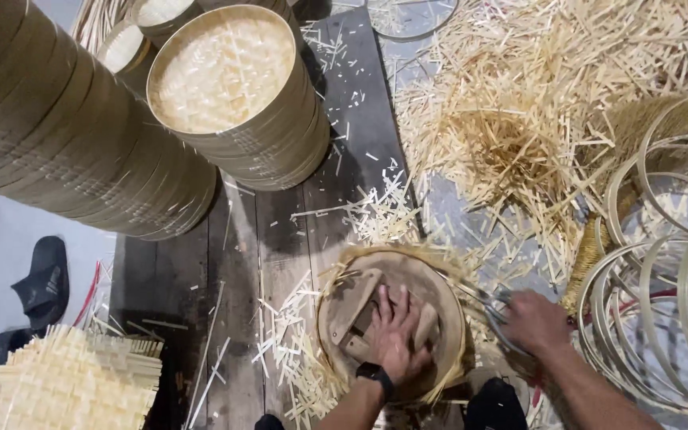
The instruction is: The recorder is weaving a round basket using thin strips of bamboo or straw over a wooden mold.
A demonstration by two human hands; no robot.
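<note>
My left hand [396, 332] lies flat, fingers spread, pressing on a round wooden form [439, 295] set inside a bamboo steamer rim, with woven strip ends sticking out around its edge. A black watch sits on that wrist. My right hand [533, 320] grips metal shears [483, 301] at the right edge of the round piece, blades pointing toward the protruding strips.
Tall stacks of round bamboo steamers [232, 87] lean at upper left. Cut bamboo slivers [511, 119] cover the dark wooden boards [240, 255]. Loose bamboo hoops [662, 263] pile at right. A stack of woven bamboo mats [73, 382] sits at lower left beside black sandals [41, 283].
</note>
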